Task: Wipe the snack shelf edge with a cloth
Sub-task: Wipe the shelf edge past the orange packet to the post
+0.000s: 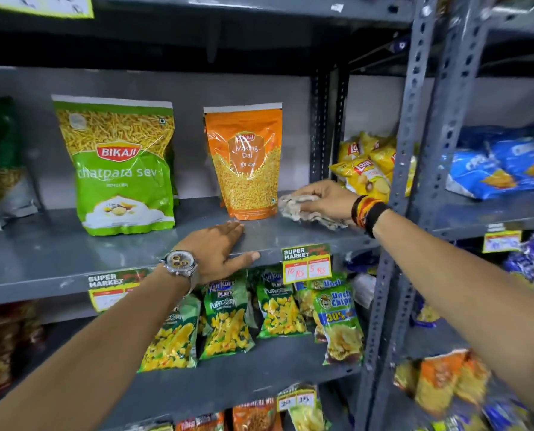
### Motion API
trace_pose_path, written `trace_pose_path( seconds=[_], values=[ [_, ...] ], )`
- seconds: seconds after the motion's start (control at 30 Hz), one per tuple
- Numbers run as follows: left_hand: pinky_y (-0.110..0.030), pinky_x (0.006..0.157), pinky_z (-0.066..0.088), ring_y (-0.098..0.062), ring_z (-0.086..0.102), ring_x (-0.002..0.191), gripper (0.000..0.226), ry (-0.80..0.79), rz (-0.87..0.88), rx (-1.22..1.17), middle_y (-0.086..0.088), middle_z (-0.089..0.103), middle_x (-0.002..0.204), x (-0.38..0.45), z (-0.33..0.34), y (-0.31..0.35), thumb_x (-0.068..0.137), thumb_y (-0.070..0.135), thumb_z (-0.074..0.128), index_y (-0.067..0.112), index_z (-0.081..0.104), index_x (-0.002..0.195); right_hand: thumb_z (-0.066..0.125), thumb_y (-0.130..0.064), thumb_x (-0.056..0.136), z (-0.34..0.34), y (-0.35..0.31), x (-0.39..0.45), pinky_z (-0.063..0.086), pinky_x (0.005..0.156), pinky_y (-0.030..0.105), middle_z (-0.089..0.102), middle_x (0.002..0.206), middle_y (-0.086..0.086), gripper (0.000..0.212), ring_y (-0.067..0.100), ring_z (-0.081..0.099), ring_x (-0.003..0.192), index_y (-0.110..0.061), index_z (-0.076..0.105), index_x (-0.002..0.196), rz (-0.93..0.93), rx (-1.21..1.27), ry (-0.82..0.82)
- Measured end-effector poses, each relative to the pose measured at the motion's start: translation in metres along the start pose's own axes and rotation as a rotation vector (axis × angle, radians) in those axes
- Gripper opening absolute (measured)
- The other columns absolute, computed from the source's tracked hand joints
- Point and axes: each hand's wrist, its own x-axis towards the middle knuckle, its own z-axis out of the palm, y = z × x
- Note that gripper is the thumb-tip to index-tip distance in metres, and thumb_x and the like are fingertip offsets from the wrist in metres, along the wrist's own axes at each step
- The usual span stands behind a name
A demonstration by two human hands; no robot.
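The grey metal snack shelf (57, 256) runs across the middle of the head view, its front edge facing me. My right hand (324, 199) presses a crumpled pale cloth (303, 209) onto the shelf top at the right, just beside an orange Moong Dal pouch (247, 163). My left hand (219, 251) lies flat on the shelf near its front edge, fingers spread, thumb hooked over the edge; a watch is on that wrist. It holds nothing.
A green Bikaji sev pouch (119, 166) stands left of the orange one. Yellow Lay's bags (365, 169) crowd the shelf's right end by the slotted upright (408, 150). Price tags (306, 262) hang on the edge. Puffcorn and chips packs (278, 309) fill the shelf below.
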Motion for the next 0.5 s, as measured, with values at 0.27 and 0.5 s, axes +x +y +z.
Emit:
trace_pose_path(
  seconds=[0.27,0.5],
  values=[
    [-0.036,0.12,0.03,-0.022,0.038,0.146,0.112,-0.016,-0.061,0.035,-0.007,0.035,0.162,-0.062,-0.011,-0.066,0.079,0.089,0.003,0.014,0.03,0.157,0.065,-0.007,0.086,0.008,0.037,-0.009,0.045,0.084,0.026,0.07,0.111,0.014,0.022,0.025,0.064,0.104,-0.007,0.07,0.107,0.171,-0.137,0.313],
    [-0.039,0.119,0.034,-0.024,0.04,0.145,0.117,-0.017,-0.071,-0.006,-0.01,0.037,0.161,-0.07,-0.001,-0.073,0.077,0.091,0.0,0.011,0.033,0.155,0.064,-0.011,0.089,0.045,-0.036,-0.017,0.045,0.073,0.002,0.065,0.105,-0.011,0.027,0.0,0.059,0.094,-0.014,0.068,0.115,0.0,-0.091,-0.031]
  ],
)
